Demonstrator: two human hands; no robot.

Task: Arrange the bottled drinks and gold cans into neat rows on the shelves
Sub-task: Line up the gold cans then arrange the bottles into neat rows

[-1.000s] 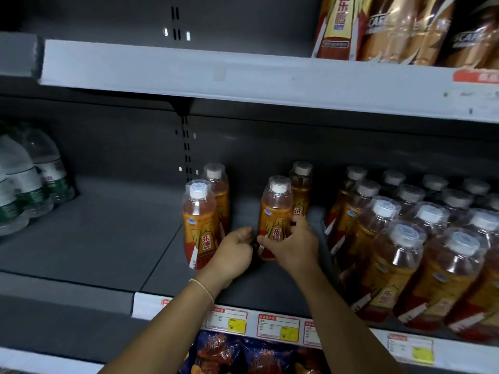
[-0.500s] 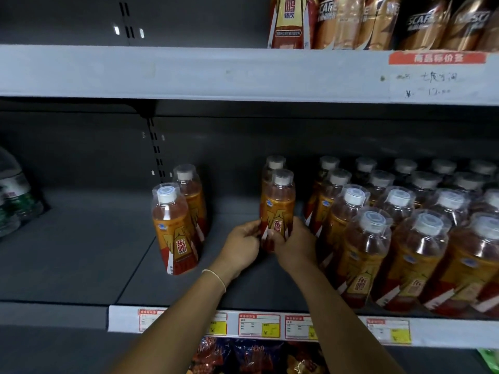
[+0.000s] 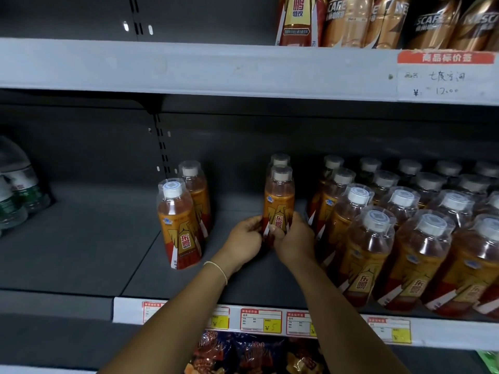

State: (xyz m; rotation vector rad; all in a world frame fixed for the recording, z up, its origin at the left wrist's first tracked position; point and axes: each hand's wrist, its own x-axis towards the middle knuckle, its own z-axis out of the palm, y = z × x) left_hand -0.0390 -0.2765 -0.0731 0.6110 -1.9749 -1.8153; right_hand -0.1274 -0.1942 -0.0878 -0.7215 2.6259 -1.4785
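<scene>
An orange drink bottle with a white cap stands upright on the middle shelf, a second bottle close behind it. My left hand and my right hand both grip its lower part from either side. Two more orange bottles stand to the left: a front one and one behind it. To the right a block of several like bottles stands in rows. Gold cans sit on the upper shelf at the top right.
Water bottles with green labels stand at the far left of the shelf. A bare stretch of shelf lies between them and the orange bottles. Price tags run along the shelf's front edge. Snack bags sit on the shelf below.
The two middle bottles now stand in a line one behind the other, shifted right toward the block. Both hands closed round the front bottle. The view moved right.
</scene>
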